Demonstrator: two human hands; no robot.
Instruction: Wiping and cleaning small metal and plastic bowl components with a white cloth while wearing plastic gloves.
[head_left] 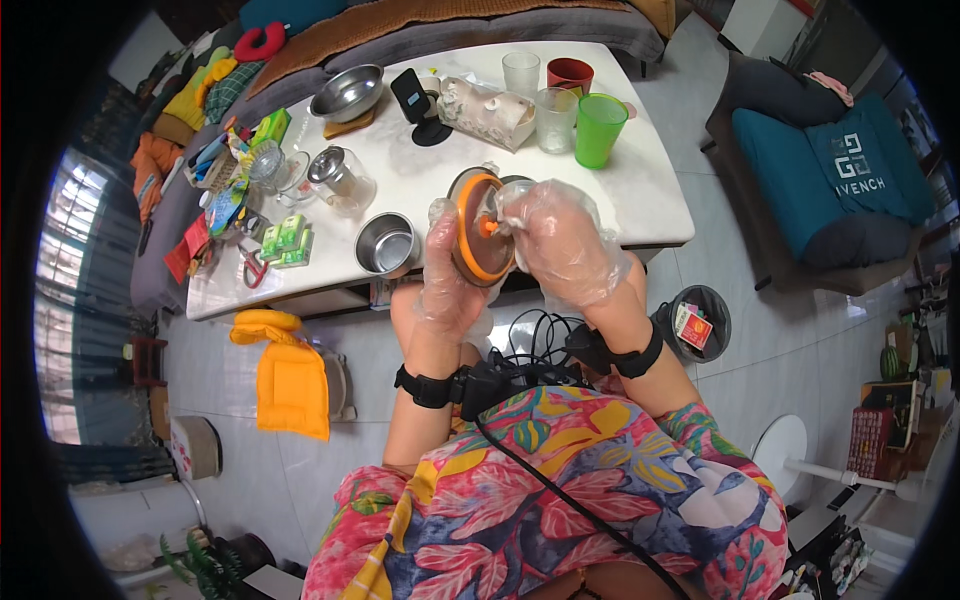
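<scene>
My left hand [447, 270], in a clear plastic glove, grips a round orange-rimmed lid [471, 250] by its edge. The lid is tilted on its side, its greyish face toward the right, above the table's front edge. An orange knob [488, 226] sticks out of its middle. My right hand [565, 240], gloved the same way, has its fingers closed at this knob; the loose plastic partly hides the fingertips. Behind the lid, the edge of something dark shows, too covered to name. Nearest to my left hand stands a steel bowl [387, 245] on the white table [640, 190].
A glass jug [342, 180], a glass cup [300, 175], small green boxes [287, 240] and red-handled scissors [253, 268] lie left. Farther back are a steel basin [347, 93], phone stand [418, 105], tissue box [487, 112] and green cup [600, 130]. A bin [697, 325] stands right.
</scene>
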